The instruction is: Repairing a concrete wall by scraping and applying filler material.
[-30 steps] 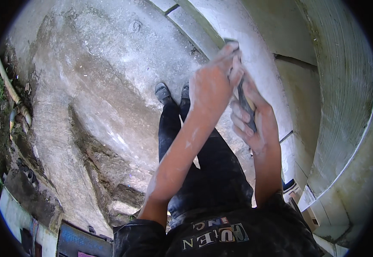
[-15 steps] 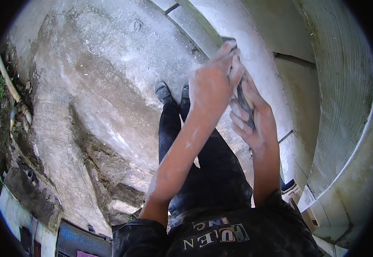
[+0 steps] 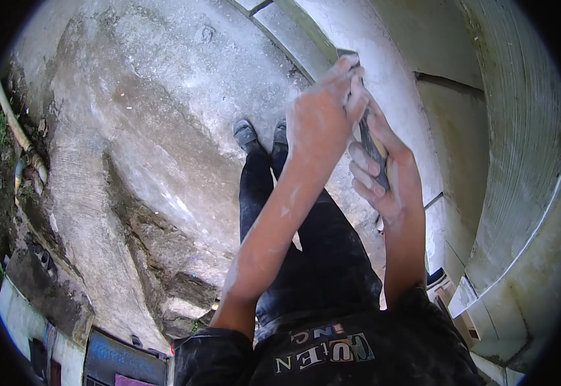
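Observation:
Both my hands, whitened with dust, hold one long, slim tool (image 3: 373,148) with a dark grey body and a pale yellow strip along one side. Its kind is not clear. My left hand (image 3: 325,109) is closed at the far end, fingers pinched together beside a dark, flat, angular tip (image 3: 347,53). Lower down, my right hand (image 3: 390,164) wraps round the grip, with the fingers curled on its left side. The tip lies over the edge of a pale wall (image 3: 396,96); whether it touches is hidden by my left fingers.
Dusty, uneven concrete (image 3: 158,83) spreads around my sandalled feet (image 3: 245,134). Broken rock (image 3: 164,241) lies to the left, with a pipe (image 3: 19,132) at the far left edge. A curved, grooved wall panel (image 3: 518,128) rises on the right.
Both hands and the tool have shifted very slightly to the right in the picture. The grip of each hand looks the same.

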Demonstrator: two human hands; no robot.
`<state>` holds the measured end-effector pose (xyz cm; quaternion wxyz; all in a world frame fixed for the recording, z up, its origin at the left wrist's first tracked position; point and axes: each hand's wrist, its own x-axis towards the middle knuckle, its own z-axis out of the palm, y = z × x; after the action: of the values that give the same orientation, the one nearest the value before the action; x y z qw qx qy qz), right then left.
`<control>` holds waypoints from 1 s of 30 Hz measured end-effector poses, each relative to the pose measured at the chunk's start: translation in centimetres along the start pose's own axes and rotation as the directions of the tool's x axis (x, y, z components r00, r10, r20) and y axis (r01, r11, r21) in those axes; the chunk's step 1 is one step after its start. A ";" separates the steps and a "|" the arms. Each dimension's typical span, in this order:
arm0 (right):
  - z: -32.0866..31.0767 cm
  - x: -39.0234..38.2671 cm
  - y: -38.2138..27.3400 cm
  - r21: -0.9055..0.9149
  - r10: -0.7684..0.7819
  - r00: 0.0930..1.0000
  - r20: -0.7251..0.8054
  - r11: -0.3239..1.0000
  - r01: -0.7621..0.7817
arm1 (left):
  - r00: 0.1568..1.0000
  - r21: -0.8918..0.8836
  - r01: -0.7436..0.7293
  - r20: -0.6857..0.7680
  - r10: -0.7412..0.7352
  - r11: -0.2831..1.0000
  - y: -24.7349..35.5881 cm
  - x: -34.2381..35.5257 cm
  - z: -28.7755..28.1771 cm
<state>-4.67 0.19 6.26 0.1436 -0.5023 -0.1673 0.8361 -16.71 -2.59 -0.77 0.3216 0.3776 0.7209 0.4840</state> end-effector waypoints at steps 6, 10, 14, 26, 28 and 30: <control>0.6 -1.0 1.3 -0.013 -0.035 0.999 -0.035 0.999 0.035 | 0.999 0.023 0.024 0.030 -0.024 0.999 -0.6 -0.5 0.3; 0.0 0.5 0.4 -0.062 -0.030 0.999 -0.039 0.998 0.027 | 0.999 -0.013 -0.016 -0.029 0.015 1.000 -0.5 0.1 0.8; 0.8 2.3 -0.7 -0.180 -0.140 0.990 -0.034 0.975 0.131 | 0.995 0.043 -0.080 -0.049 0.082 0.996 -1.0 2.5 1.0; -3.8 -0.9 2.9 -0.605 -0.351 0.924 -0.154 0.773 0.192 | 0.997 0.027 -0.078 0.008 0.078 0.997 -3.8 -4.7 0.6; -3.9 -0.8 2.6 -0.666 -0.411 0.902 -0.133 0.711 0.226 | 0.998 0.018 -0.041 -0.037 0.042 0.999 -4.6 -4.9 0.2; -3.8 -0.6 2.4 -0.680 -0.607 0.773 -0.185 0.647 0.345 | 0.994 0.033 -0.028 -0.105 0.031 0.999 -4.8 -4.5 -0.3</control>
<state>-1.20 -1.71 4.10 0.2238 -0.6153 -0.5239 0.5449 -15.77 -7.75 -4.78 0.2699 0.3669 0.7388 0.4967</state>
